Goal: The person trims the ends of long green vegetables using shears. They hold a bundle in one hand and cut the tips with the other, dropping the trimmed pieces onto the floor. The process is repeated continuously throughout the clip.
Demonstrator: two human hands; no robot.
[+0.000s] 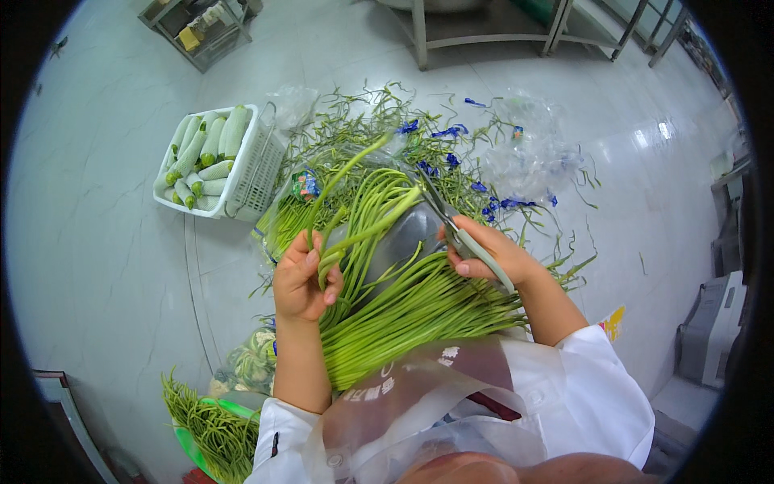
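Several green garlic scapes (375, 227) are pinched in my left hand (304, 275), some curving up and away from the fingers. My right hand (487, 248) grips a pair of scissors (478, 251) by pale grey-green handles. The dark blades point up and left, close to the cut-looking end of the nearest scape; whether they touch it I cannot tell. Across my lap lies a thick bundle of long garlic scapes (417, 308), running under both forearms. More scapes drape over a dark, shiny surface (396, 239) between my hands.
Trimmed scape tips (369, 115) litter the floor ahead, with blue ties (450, 130) and clear plastic bags (532, 160) among them. A white basket (257, 169) of net-wrapped zucchini (211, 142) stands left. A green container (187, 444) of scapes sits lower left, near bagged cauliflower (251, 357).
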